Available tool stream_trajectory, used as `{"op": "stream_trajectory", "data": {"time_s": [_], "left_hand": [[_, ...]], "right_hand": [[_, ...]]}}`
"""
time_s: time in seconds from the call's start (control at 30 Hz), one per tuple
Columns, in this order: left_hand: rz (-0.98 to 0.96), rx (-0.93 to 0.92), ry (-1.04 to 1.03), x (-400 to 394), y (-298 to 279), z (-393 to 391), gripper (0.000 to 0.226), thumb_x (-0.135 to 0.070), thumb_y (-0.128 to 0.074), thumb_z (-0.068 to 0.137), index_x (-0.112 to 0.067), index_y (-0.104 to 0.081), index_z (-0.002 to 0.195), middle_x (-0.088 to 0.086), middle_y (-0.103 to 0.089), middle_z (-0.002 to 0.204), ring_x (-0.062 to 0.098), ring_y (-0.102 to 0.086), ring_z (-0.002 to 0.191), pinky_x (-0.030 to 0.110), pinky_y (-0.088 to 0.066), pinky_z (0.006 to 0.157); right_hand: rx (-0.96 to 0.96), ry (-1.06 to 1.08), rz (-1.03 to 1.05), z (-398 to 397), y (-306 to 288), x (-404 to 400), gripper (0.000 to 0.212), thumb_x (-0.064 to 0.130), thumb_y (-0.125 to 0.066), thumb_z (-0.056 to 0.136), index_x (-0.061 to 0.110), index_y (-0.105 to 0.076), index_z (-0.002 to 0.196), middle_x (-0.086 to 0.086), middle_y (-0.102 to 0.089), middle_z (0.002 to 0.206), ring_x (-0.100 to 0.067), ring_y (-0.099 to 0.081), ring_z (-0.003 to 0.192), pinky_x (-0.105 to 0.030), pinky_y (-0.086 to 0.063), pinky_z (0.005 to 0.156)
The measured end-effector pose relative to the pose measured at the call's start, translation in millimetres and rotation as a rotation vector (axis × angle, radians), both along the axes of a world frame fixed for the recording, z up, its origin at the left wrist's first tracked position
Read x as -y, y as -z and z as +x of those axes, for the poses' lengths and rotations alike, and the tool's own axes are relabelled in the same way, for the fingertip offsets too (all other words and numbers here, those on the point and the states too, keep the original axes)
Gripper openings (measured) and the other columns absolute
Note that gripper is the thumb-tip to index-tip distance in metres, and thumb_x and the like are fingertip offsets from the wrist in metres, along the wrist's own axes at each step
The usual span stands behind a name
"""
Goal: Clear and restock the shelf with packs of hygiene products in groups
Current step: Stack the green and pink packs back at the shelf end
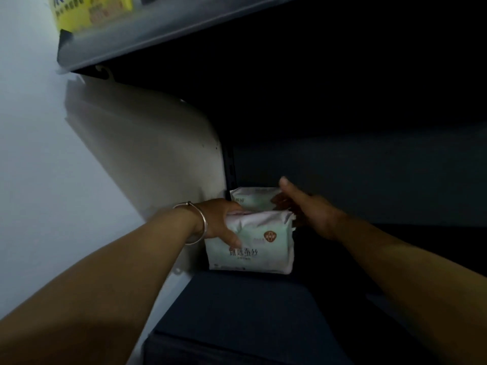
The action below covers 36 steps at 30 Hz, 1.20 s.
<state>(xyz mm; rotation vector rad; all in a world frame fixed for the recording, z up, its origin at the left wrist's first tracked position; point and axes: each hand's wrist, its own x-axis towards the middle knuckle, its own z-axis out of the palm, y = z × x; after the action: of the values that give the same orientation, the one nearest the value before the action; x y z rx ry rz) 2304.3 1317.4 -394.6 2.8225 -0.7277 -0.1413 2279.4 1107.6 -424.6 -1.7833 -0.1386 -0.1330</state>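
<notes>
Two pale green and white packs stand at the back left corner of a dark shelf (250, 306). The front pack (261, 246) carries printed characters and a round red mark. My left hand (224, 222), with a metal bangle on the wrist, grips the front pack's upper left corner, thumb on its face. Behind it stands the rear pack (253, 197), partly hidden. My right hand (305, 206) reaches in from the right with the thumb raised; its fingers lie between the two packs at their right ends and are blurred.
A white side panel (158, 159) closes the shelf on the left, beside a pale wall. Overhead is the grey upper shelf (158, 30) with a yellow pack (89, 11) on it. To the right the shelf interior is dark.
</notes>
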Motion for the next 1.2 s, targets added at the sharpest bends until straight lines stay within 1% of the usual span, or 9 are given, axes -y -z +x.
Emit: {"op": "stream_trajectory", "data": {"time_s": [0.1, 0.23, 0.33, 0.5, 0.67, 0.8, 0.93, 1.03, 1.2], "left_hand": [[-0.031, 0.124, -0.032, 2, 8, 0, 0.076, -0.029, -0.08, 0.071, -0.023, -0.043, 0.137, -0.002, -0.048, 0.138, 0.017, -0.047, 0.123, 0.021, -0.038, 0.098], [-0.017, 0.298, -0.101, 2, 18, 0, 0.086, -0.034, -0.081, 0.067, -0.02, -0.037, 0.14, 0.003, -0.041, 0.14, 0.024, -0.038, 0.128, 0.033, -0.035, 0.106], [-0.042, 0.36, -0.22, -5, 22, 0, 0.084, -0.028, -0.076, 0.074, -0.017, -0.028, 0.142, 0.007, -0.03, 0.139, 0.029, -0.03, 0.131, 0.038, -0.033, 0.107], [-0.05, 0.393, -0.258, -10, 35, 3, 0.059, -0.013, -0.062, 0.084, -0.008, -0.032, 0.135, 0.013, -0.034, 0.133, 0.03, -0.037, 0.123, 0.036, -0.036, 0.101], [0.02, 0.342, -0.25, -4, 51, 9, 0.068, -0.013, -0.062, 0.085, -0.005, -0.025, 0.142, 0.015, -0.035, 0.14, 0.03, -0.04, 0.126, 0.033, -0.034, 0.102], [0.038, 0.269, -0.196, -9, 57, 8, 0.05, -0.017, -0.063, 0.086, -0.012, -0.041, 0.131, 0.009, -0.044, 0.134, 0.025, -0.046, 0.12, 0.026, -0.037, 0.096], [0.064, 0.277, -0.146, -14, 57, -8, 0.039, -0.017, -0.059, 0.089, -0.012, -0.048, 0.127, 0.007, -0.047, 0.131, 0.022, -0.047, 0.119, 0.02, -0.035, 0.092], [0.08, 0.315, -0.126, -19, 54, -25, 0.035, -0.015, -0.057, 0.09, -0.01, -0.051, 0.124, 0.01, -0.05, 0.129, 0.025, -0.049, 0.117, 0.021, -0.036, 0.089], [0.131, 0.38, -0.11, -28, 55, -83, 0.034, -0.014, -0.057, 0.088, -0.009, -0.054, 0.122, 0.014, -0.052, 0.126, 0.03, -0.05, 0.115, 0.029, -0.038, 0.094]], "right_hand": [[-0.007, -0.154, -0.214, -19, 12, -5, 0.045, 0.042, -0.07, 0.079, 0.028, -0.052, 0.118, 0.006, -0.061, 0.114, -0.007, -0.059, 0.101, -0.021, -0.052, 0.081], [0.115, 0.012, -0.287, -13, 26, -15, 0.064, 0.023, -0.084, 0.068, 0.022, -0.044, 0.118, 0.006, -0.057, 0.112, -0.009, -0.057, 0.104, -0.02, -0.049, 0.086], [0.124, 0.135, -0.379, -1, 23, -13, 0.075, 0.026, -0.082, 0.071, 0.012, -0.038, 0.13, -0.003, -0.053, 0.122, -0.016, -0.053, 0.11, -0.024, -0.046, 0.089], [0.12, 0.291, -0.5, 22, 25, -14, 0.08, 0.031, -0.08, 0.073, 0.004, -0.036, 0.134, -0.014, -0.047, 0.135, -0.027, -0.05, 0.121, -0.031, -0.045, 0.096], [0.081, 0.381, -0.466, 40, 29, -18, 0.09, 0.03, -0.08, 0.073, 0.004, -0.028, 0.141, -0.018, -0.044, 0.137, -0.03, -0.049, 0.122, -0.035, -0.046, 0.098], [0.043, 0.402, -0.471, 41, 30, -22, 0.085, 0.03, -0.077, 0.077, 0.007, -0.026, 0.141, -0.019, -0.046, 0.134, -0.033, -0.051, 0.119, -0.036, -0.048, 0.095], [0.09, 0.515, -0.655, 27, 35, -30, 0.105, 0.044, -0.072, 0.078, 0.005, -0.006, 0.149, -0.019, -0.023, 0.15, -0.036, -0.029, 0.135, -0.043, -0.03, 0.11], [0.16, 0.581, -0.949, -6, 32, -38, 0.09, 0.039, -0.061, 0.087, 0.003, -0.006, 0.149, -0.02, -0.018, 0.152, -0.036, -0.025, 0.136, -0.042, -0.025, 0.113], [0.319, 0.315, -1.239, -84, 26, -71, 0.044, 0.016, -0.053, 0.088, 0.008, -0.049, 0.131, -0.015, -0.046, 0.134, -0.034, -0.04, 0.125, -0.039, -0.035, 0.103]]}}
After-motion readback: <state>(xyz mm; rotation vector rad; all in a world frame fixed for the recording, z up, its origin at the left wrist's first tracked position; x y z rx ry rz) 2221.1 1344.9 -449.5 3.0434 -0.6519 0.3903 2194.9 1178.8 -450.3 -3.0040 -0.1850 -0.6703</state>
